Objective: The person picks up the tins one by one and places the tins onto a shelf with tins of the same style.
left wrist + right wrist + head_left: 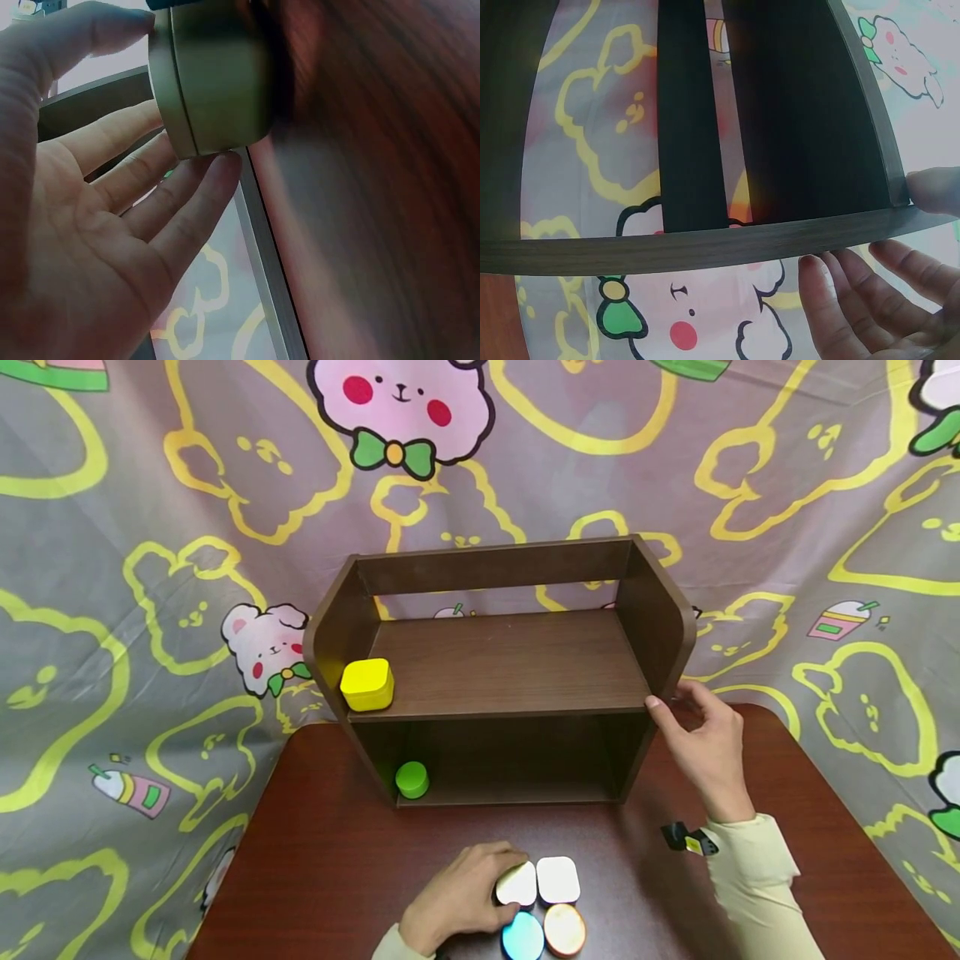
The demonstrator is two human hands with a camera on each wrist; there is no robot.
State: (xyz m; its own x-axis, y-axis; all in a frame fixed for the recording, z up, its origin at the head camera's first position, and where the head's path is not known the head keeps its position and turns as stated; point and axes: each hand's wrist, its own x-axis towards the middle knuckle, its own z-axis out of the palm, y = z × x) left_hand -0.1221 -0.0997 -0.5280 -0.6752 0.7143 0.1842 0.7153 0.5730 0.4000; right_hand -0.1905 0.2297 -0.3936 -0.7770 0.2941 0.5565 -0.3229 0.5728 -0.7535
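My left hand [467, 890] grips a white square lidded box [517, 887] between thumb and fingers, low at the front of the table. The left wrist view shows this box [214, 82] from the side, with the lid seam visible. My right hand [707, 745] holds the right side of a dark brown two-tier shelf [510, 664]. In the right wrist view the thumb [934, 191] lies on the inner side of the side board [667, 251], with the fingers along its outer face.
Beside the gripped box are another white square box [558, 881], a blue round box [522, 937] and an orange-rimmed round box [565, 931]. A yellow box [367, 685] sits on the upper tier's left end, a green round box [412, 780] on the lower. Patterned cloth [150, 610] surrounds the table.
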